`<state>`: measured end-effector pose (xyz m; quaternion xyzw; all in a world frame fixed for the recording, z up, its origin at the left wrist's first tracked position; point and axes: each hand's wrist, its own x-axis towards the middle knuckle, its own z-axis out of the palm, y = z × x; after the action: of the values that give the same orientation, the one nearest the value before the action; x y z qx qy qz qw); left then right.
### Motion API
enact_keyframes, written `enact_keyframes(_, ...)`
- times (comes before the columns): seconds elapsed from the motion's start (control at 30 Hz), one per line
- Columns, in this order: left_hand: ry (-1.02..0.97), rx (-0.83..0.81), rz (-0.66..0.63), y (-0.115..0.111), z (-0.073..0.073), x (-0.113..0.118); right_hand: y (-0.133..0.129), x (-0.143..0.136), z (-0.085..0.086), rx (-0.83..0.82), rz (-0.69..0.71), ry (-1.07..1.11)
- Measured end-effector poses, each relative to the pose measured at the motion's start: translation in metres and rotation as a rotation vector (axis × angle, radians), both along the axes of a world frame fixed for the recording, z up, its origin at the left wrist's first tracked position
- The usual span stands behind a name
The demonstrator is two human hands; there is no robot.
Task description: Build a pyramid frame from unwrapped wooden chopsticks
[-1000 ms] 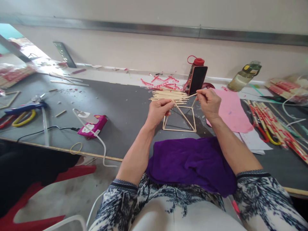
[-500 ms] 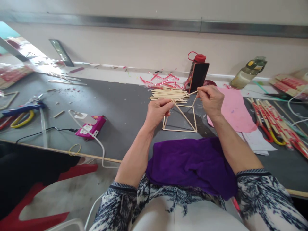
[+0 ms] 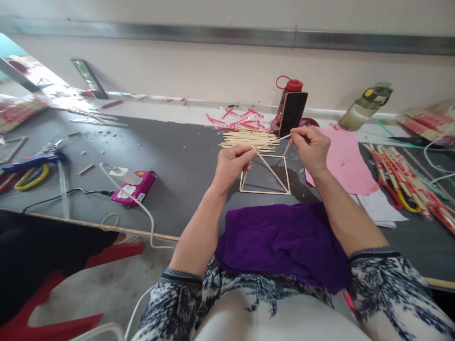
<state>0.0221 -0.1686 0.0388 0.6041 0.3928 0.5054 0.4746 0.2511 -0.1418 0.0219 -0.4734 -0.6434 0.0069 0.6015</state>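
Note:
A frame of thin wooden sticks [image 3: 265, 192] stands on the dark table, its base four-sided with sticks slanting up. My left hand [image 3: 232, 163] pinches the frame at an upper corner where sticks meet. My right hand [image 3: 312, 148] is closed, thumb and fingertips together, on the far upper corner. Between the two hands runs a wooden stick [image 3: 273, 141], its ends partly covered by my fingers. Just behind the frame lies a pile of loose wooden sticks [image 3: 245, 138]. A purple cloth [image 3: 280, 237] is bunched at the table edge below my hands.
Behind the pile stand a phone [image 3: 293, 113] and a red-capped bottle [image 3: 294, 85]. Pink paper [image 3: 350, 161] and wrapped sticks [image 3: 408, 175] lie right, near a greenish bottle [image 3: 366, 109]. At left are a purple packet [image 3: 133, 189], a white cable [image 3: 151, 220] and yellow-handled scissors [image 3: 32, 179].
The view has shifted very slightly. Both hands keep the same grip on the stick frame, with no visible movement of the sticks.

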Motion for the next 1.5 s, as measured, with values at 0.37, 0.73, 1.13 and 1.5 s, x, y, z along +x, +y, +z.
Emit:
enact_keyframes(0.37,-0.006,-0.006,-0.003,0.0004,-0.0008,-0.0006,0.0043,-0.0003,-0.0038,-0.056,0.035,0.122)
enact_keyframes(0.73,0.007,0.002,0.000,0.0005,-0.0009,-0.0007,0.0034,0.0010,-0.0036,-0.071,0.029,0.092)
enact_keyframes(1.13,0.019,0.011,-0.013,0.0000,-0.0004,-0.0018,0.0049,0.0018,-0.0066,-0.039,0.015,0.074)
enact_keyframes(1.5,0.015,0.003,0.010,-0.0012,0.0015,-0.0007,0.0036,0.0013,-0.0060,0.025,-0.053,-0.025)
